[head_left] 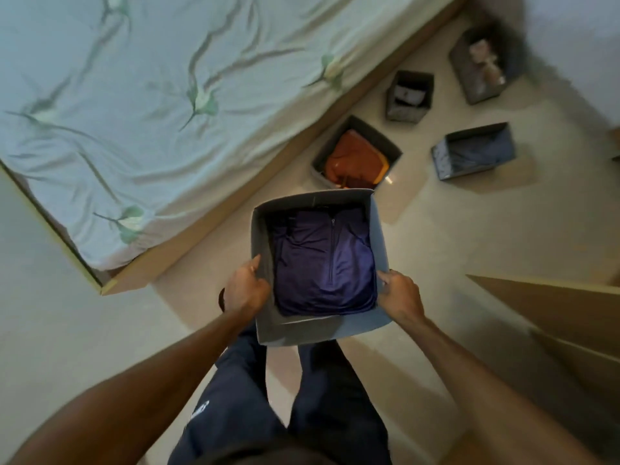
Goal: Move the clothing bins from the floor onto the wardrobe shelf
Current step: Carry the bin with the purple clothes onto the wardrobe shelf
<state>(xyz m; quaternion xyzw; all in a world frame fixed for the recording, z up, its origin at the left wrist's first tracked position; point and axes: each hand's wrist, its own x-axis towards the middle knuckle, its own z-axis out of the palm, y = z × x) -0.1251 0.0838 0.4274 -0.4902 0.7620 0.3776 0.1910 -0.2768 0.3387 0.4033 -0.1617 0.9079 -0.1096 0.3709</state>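
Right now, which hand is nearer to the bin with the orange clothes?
Left, though only slightly. The left hand grips the held bin's left wall, below and left of the orange bin. The right hand grips the right wall, a bit farther below it.
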